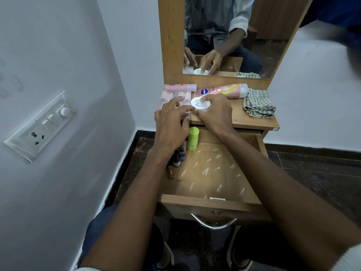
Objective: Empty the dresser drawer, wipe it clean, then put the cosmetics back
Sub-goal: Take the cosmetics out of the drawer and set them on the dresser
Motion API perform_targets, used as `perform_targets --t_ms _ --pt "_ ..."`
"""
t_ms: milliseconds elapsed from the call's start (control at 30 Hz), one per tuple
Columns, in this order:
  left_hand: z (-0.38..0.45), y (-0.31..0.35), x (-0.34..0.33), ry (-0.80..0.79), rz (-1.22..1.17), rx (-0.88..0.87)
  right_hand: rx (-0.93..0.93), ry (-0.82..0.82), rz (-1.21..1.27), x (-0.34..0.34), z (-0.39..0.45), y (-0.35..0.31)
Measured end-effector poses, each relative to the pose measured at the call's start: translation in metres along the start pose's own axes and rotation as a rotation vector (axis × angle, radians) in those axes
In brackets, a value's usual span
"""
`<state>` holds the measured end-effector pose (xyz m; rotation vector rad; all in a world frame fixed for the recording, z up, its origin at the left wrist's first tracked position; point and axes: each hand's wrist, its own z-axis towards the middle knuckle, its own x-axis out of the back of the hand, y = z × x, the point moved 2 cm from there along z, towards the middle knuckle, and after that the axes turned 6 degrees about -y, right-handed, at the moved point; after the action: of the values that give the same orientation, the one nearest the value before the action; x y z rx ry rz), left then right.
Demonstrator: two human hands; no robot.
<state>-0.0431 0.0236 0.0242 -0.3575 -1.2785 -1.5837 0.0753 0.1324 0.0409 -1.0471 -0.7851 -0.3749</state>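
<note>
Both forearms reach over open drawer (211,173); right hand (214,112) pinches white jar (200,104) on dresser top, left hand (172,122) spread, holding nothing; jar prob. light, rigid, slick, so grip by rim.

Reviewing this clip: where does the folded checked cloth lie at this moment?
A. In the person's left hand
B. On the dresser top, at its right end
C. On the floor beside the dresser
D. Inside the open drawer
B: the checked cloth lies folded on the dresser top at its right end, beside the pink tube's cap, untouched by either of the hands, which are at the white round jar.
</note>
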Motion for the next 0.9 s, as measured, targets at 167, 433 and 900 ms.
perform_targets --t_ms 167,433,900 --pt "0.000 -0.001 0.000 0.003 -0.014 0.000 0.012 0.006 -0.006 -0.001 0.000 0.001" --pt "0.003 0.005 -0.001 -0.013 0.023 -0.020 -0.001 0.019 0.038 0.004 -0.004 0.000" --pt "0.001 0.028 -0.016 -0.052 0.044 -0.052 -0.072 0.060 -0.023 0.045 -0.019 0.039"
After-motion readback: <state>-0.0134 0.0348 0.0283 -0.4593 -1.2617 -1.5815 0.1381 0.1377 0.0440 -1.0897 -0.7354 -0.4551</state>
